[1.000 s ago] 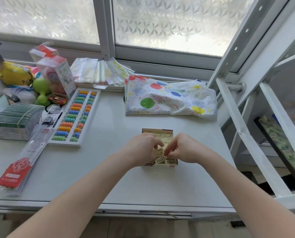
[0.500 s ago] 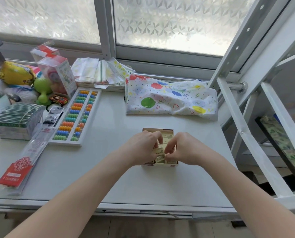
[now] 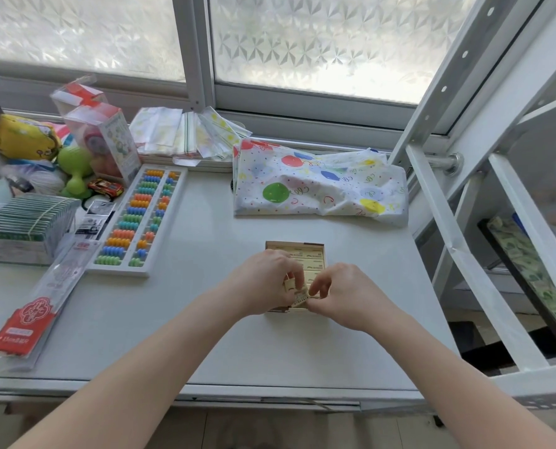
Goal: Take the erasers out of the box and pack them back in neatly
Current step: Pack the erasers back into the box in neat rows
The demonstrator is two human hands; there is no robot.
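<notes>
A small tan cardboard box [image 3: 302, 245] lies open in the middle of the white table, with cream-coloured erasers [image 3: 309, 263] lined up flat in its far half. My left hand [image 3: 263, 280] and my right hand [image 3: 344, 296] meet over the near half of the box. Both pinch at an eraser [image 3: 299, 294] tilted up out of the row, its barcode label showing. The hands hide the near end of the box.
A colourful abacus [image 3: 137, 222] lies left of the box; farther left are a stack of green card packs [image 3: 27, 225], a red-labelled plastic pack [image 3: 33, 315] and toys. A balloon-print bag [image 3: 319, 186] lies behind. A white metal shelf frame [image 3: 464, 254] stands at right.
Both hands have stayed over the near end of the box. The pinched eraser has tilted up higher out of the row.
</notes>
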